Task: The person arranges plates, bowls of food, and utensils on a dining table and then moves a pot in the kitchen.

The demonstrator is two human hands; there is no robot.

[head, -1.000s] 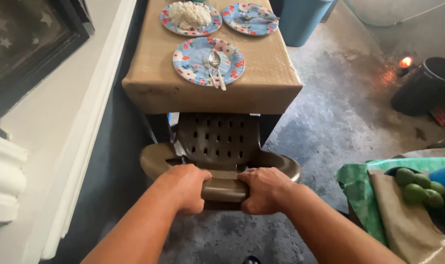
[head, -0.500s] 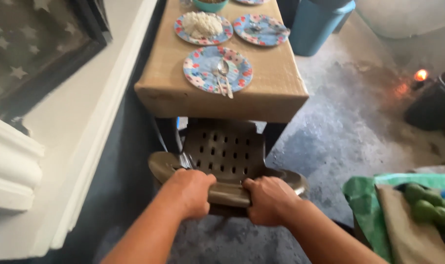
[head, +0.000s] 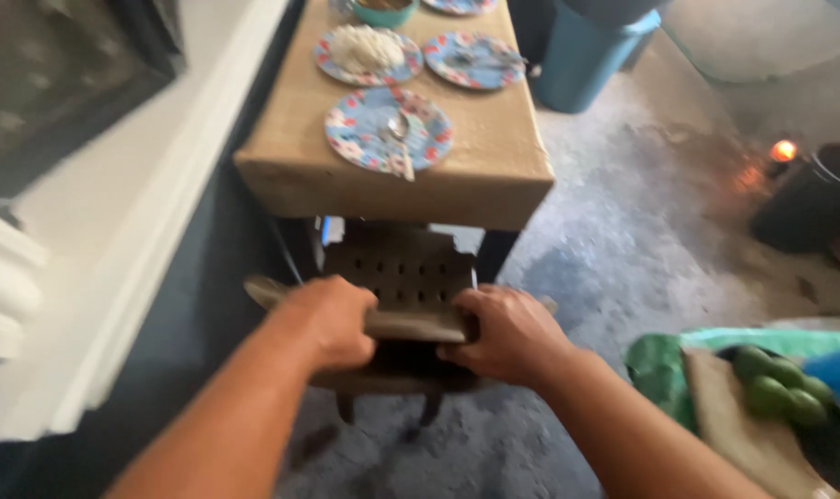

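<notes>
Head view: both hands gripping brown plastic chair (head: 403, 277) at counter's near edge

L hand (head: 332, 322) & R hand (head: 501, 334) both wrapped tight round chair's top rail, chair tucked partly under brown-covered counter (head: 494, 176). Floral plate (head: 388, 129) w/ spoon & fork near counter's near edge; plate of rice (head: 367, 52) further back. Green fruit (head: 775, 393) lower right, well apart; frame blurry

Soft daylight fills the scene from above and ahead of the hands, bright on the pale wall at the left and on the floor beyond, with a small orange flame (head: 784, 150) glowing far to the right. Under the table (head: 494, 189), just ahead of the hands, deep shadow sits. The whole frame is smeared by motion blur, strongest at the edges.
</notes>
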